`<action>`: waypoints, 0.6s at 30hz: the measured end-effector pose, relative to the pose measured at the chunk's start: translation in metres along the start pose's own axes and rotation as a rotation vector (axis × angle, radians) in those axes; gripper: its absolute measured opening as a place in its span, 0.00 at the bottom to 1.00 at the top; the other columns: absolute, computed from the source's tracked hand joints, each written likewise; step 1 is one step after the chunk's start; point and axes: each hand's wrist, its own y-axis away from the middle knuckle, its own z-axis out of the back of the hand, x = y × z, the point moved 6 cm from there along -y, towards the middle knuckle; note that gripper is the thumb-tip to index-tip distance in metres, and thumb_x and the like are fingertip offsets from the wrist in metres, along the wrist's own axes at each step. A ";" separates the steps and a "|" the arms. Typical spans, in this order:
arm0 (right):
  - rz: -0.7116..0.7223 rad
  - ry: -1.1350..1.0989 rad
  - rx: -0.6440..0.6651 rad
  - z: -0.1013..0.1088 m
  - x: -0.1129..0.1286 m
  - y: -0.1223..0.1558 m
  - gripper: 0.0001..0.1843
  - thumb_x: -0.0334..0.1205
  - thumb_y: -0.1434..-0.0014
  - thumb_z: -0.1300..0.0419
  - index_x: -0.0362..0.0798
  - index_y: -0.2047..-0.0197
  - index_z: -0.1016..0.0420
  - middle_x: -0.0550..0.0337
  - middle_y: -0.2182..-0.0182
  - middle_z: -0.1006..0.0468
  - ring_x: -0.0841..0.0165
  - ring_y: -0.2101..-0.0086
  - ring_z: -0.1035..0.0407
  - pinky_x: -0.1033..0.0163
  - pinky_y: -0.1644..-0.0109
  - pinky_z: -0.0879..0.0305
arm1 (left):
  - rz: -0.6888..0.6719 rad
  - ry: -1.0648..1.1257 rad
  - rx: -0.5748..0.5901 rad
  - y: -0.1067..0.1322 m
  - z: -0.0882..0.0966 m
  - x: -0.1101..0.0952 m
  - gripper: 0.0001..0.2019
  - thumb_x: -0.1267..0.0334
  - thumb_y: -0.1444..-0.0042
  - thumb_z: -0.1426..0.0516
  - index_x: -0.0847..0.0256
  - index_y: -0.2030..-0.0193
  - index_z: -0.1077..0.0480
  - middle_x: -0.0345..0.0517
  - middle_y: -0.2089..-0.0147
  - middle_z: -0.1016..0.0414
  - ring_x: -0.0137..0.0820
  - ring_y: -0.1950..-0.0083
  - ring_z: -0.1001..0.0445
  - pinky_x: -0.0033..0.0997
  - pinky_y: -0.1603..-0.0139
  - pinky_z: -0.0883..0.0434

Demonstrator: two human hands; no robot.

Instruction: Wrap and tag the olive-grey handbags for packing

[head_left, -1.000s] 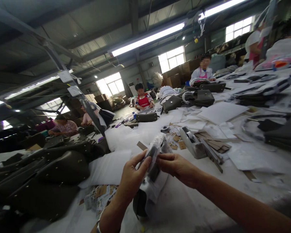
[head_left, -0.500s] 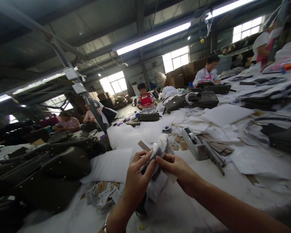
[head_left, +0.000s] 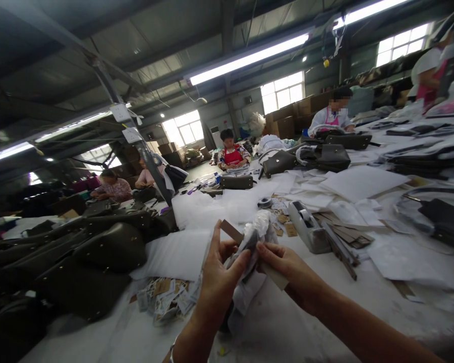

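Observation:
Just in front of me, both hands are on a bundle [head_left: 259, 227] wrapped in crumpled white plastic, with grey and dark parts showing; what it is inside I cannot make out. A flat brown-grey cardboard strip [head_left: 231, 233] lies slantwise at the bundle, its lower end showing below my right fingers. My left hand [head_left: 221, 275] grips the bundle's left side, thumb pressed on it and index finger stretched up to the strip's upper end. With thumb and fingertips, my right hand [head_left: 287, 267] pinches the right side. White wrapping hangs below, over something dark.
Dark olive bags [head_left: 94, 262] are heaped at left. Paper tags [head_left: 170, 300] lie nearer me. A tape dispenser [head_left: 308, 232], cardboard strips [head_left: 344, 229] and white sheets [head_left: 366, 181] are at right. A metal post [head_left: 153, 166] rises beyond; several people sit or stand farther off.
My left index finger has straightened upward along the strip's end, and the strip's lower end shows more below my right hand. The view has shifted slightly to the left.

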 end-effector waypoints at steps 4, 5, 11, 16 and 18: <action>0.058 -0.102 0.023 -0.002 -0.004 0.008 0.22 0.55 0.44 0.31 0.47 0.55 0.17 0.52 0.59 0.19 0.59 0.54 0.27 0.55 0.43 0.34 | -0.002 -0.065 0.011 0.002 0.001 0.002 0.20 0.52 0.44 0.36 0.62 0.50 0.25 0.53 0.52 0.20 0.43 0.49 0.23 0.39 0.46 0.28; 0.082 -0.116 0.037 -0.004 -0.005 0.009 0.22 0.52 0.46 0.29 0.49 0.52 0.18 0.52 0.56 0.20 0.58 0.51 0.29 0.53 0.40 0.36 | -0.006 -0.075 0.005 0.003 0.001 0.001 0.18 0.51 0.43 0.36 0.62 0.52 0.25 0.52 0.52 0.20 0.42 0.50 0.23 0.39 0.47 0.27; 0.199 -0.053 -0.007 -0.009 -0.011 0.009 0.24 0.51 0.42 0.31 0.52 0.45 0.21 0.52 0.52 0.20 0.55 0.49 0.29 0.51 0.41 0.35 | -0.082 -0.154 -0.001 0.011 -0.005 -0.011 0.15 0.54 0.42 0.37 0.59 0.51 0.25 0.51 0.51 0.22 0.42 0.48 0.24 0.39 0.46 0.28; 0.255 0.026 -0.123 -0.008 -0.014 0.006 0.21 0.53 0.40 0.34 0.49 0.49 0.20 0.53 0.55 0.20 0.55 0.51 0.29 0.53 0.46 0.33 | -0.191 -0.258 -0.043 0.016 -0.006 -0.017 0.11 0.56 0.41 0.39 0.56 0.54 0.24 0.46 0.53 0.23 0.39 0.50 0.25 0.35 0.47 0.30; 0.256 0.052 -0.145 -0.010 -0.015 0.005 0.21 0.55 0.41 0.34 0.49 0.51 0.20 0.53 0.56 0.20 0.55 0.54 0.29 0.54 0.48 0.32 | -0.213 -0.277 -0.049 0.018 -0.006 -0.021 0.08 0.58 0.39 0.40 0.56 0.56 0.25 0.45 0.55 0.24 0.38 0.51 0.26 0.34 0.50 0.30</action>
